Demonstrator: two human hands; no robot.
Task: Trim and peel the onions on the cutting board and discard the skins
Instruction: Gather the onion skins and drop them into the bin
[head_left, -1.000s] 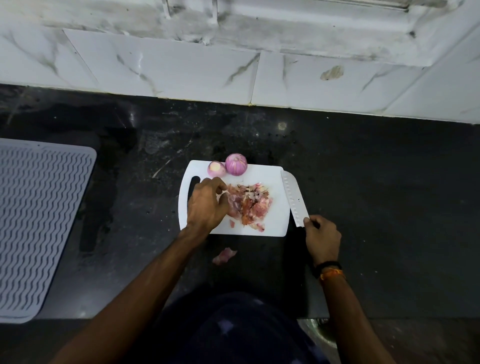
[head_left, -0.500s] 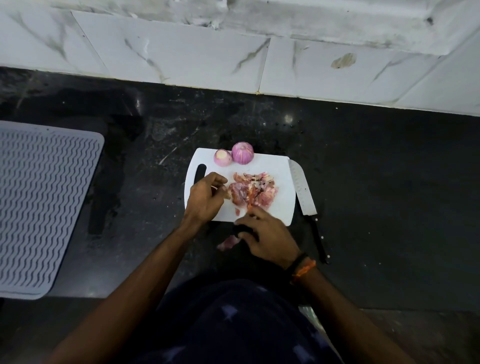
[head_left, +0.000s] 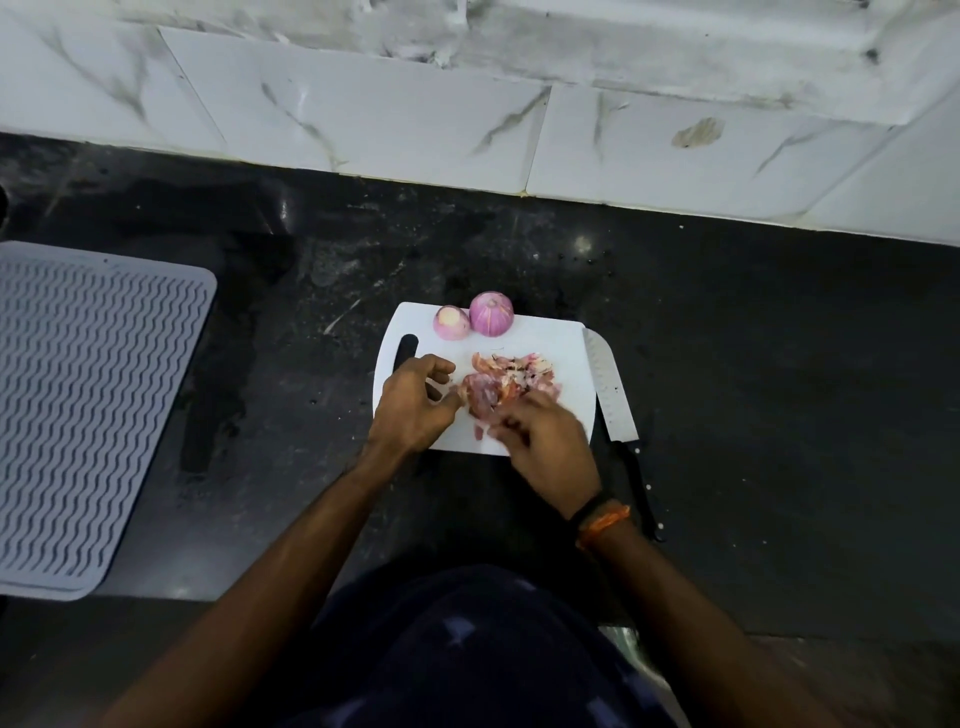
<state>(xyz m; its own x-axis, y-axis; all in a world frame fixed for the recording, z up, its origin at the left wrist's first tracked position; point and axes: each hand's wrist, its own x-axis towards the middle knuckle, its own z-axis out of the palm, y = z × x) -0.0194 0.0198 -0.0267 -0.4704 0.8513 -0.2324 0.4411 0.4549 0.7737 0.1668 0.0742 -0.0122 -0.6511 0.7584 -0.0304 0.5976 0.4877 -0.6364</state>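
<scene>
Head view looks down on a white cutting board (head_left: 545, 343) lying on the dark desk (head_left: 753, 364). Two peeled onions (head_left: 475, 318) sit touching at the board's far edge. A heap of pink onion skins (head_left: 506, 382) lies mid-board — both hands close in on it from the near side. Left hand (head_left: 413, 402) has its fingers curled, thumb tip touching the heap; right hand (head_left: 545, 441) has curled fingers gathering skins, though the exact pinch is blurred. A knife (head_left: 613, 397) lies along the board's right edge, handle toward the person. Well to the left — a ribbed grey mat (head_left: 88, 405)
</scene>
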